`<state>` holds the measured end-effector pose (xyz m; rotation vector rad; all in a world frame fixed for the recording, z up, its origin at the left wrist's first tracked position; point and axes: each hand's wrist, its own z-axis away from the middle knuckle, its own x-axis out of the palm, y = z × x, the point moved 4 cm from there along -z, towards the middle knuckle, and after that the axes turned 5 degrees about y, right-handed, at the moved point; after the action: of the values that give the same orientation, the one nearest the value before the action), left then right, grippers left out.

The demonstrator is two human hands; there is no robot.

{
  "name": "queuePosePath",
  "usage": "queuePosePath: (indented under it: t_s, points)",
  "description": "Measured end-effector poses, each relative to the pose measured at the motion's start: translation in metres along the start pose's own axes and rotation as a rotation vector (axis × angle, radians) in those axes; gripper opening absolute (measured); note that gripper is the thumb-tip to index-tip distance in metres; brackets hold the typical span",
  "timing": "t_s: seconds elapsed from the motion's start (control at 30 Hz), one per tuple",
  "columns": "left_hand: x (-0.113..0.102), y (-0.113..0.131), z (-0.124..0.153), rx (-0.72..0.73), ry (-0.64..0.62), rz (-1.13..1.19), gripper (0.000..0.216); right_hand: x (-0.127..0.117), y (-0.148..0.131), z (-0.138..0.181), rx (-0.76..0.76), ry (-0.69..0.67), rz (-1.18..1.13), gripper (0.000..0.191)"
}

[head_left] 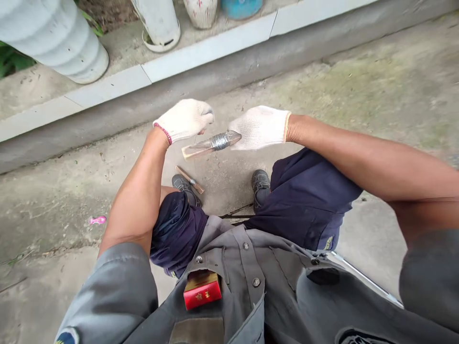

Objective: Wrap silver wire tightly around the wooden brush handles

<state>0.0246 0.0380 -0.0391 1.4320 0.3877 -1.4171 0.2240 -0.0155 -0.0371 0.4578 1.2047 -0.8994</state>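
Note:
Both my hands wear white knit gloves and meet over the concrete ground in front of my knees. My right hand [258, 127] is closed on one end of a short wooden stick [211, 144] that has grey wire wound round its middle. My left hand [184, 119] is curled closed just above the stick's other end, fingers pinched together; what it holds is too fine to make out, possibly the wire. The stick's pale cut end points down to the left.
A small hammer-like tool [189, 179] with a wooden handle lies by my left shoe [183, 186]. Thin dark rods [236, 213] lie between my feet. A raised kerb [201, 71] with pots [159, 24] runs behind. A pink scrap [97, 220] lies left. A red packet [202, 289] is in my shirt pocket.

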Motion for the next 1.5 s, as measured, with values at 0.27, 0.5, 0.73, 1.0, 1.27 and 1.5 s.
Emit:
queuePosePath:
  t_s: [0.27, 0.5, 0.73, 1.0, 1.27, 1.5]
  points:
    - [-0.004, 0.011, 0.006, 0.086, 0.055, -0.023, 0.035, -0.025, 0.0, 0.012, 0.001, -0.003, -0.21, 0.041]
    - [0.005, 0.005, 0.027, 0.145, 0.07, 0.335, 0.016, -0.035, 0.004, 0.027, 0.052, 0.034, -0.319, 0.031]
    - [0.036, 0.022, 0.046, 0.028, 0.06, 0.21, 0.039, -0.055, 0.021, 0.012, 0.31, 0.19, -0.005, 0.041]
    - [0.04, 0.018, 0.041, 0.056, 0.036, 0.057, 0.039, -0.016, 0.03, -0.003, 0.272, -0.129, 0.131, 0.02]
    - [0.039, 0.029, 0.025, 0.134, -0.021, 0.219, 0.032, -0.01, 0.046, 0.004, -0.099, -0.454, -0.274, 0.033]
    - [0.005, 0.017, 0.006, 0.04, 0.098, 0.626, 0.025, -0.055, 0.085, -0.033, 0.063, 0.094, -0.32, 0.034]
